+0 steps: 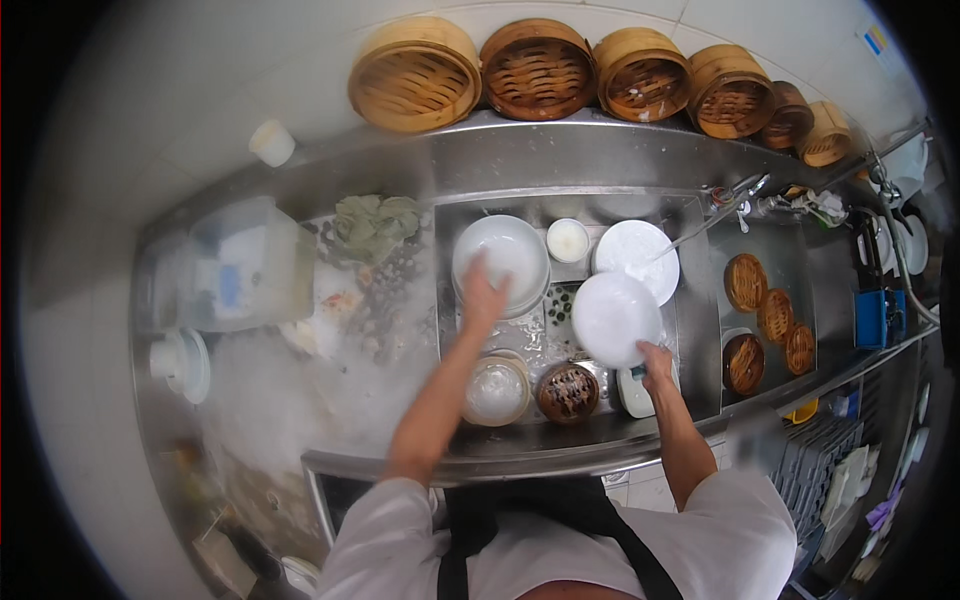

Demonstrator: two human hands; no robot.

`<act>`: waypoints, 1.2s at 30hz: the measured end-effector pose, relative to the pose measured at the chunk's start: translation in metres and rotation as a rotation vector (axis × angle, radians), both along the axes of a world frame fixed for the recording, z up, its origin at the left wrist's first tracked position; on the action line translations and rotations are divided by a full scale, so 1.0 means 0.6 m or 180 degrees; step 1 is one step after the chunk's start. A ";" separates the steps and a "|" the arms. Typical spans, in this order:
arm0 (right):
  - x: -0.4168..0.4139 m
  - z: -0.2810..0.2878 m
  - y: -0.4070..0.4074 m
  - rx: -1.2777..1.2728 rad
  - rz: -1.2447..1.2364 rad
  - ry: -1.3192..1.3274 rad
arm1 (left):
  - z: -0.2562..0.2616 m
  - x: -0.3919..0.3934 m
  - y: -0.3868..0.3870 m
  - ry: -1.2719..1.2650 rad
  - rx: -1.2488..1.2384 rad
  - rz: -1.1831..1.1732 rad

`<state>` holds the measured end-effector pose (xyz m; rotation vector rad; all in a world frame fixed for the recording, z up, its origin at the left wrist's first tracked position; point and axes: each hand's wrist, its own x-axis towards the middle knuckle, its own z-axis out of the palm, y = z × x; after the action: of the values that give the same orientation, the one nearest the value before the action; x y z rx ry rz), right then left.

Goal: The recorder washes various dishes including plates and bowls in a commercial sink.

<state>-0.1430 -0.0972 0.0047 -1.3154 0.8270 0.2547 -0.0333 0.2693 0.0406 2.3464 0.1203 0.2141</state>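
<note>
In a steel sink basin (442, 330), my right hand (655, 361) grips the near rim of a white plate (616, 319). Behind that plate, water from a faucet (705, 226) runs onto another white plate (636, 251). My left hand (486, 289), slightly blurred, is over a stack of white dishes (517, 240) at the left of the basin; its fingers are spread, and whether they touch the top dish is unclear. Between the plates and the stack stands a small white bowl (568, 241). Nearer me are a white bowl (496, 390), a round bamboo steamer (568, 393) and a whitish dish (636, 397).
Several bamboo steamers (414, 79) line the back ledge. The right basin holds steamer pieces (745, 283) in water. Foam (300, 397), a greenish cloth (375, 223) and a translucent plastic tub (255, 274) lie left. A blue container (874, 321) and gray racks (810, 450) are at right.
</note>
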 end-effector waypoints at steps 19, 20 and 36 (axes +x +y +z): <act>0.220 -0.158 0.224 -0.1501 0.1231 -0.0530 | 0.034 0.082 0.008 -0.0238 0.0051 -0.0816; 0.204 -0.125 0.235 -0.1126 0.0865 -0.0703 | 0.078 0.025 0.029 -0.0629 0.0000 -0.0657; 0.101 0.599 1.348 0.0324 0.4260 -0.4551 | 0.073 -0.551 0.608 -0.0172 -0.2824 0.3001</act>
<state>-0.0823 0.7118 0.3642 -1.3551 -1.3116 0.2842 -0.3641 0.6339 0.0842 1.2566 1.0602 0.5410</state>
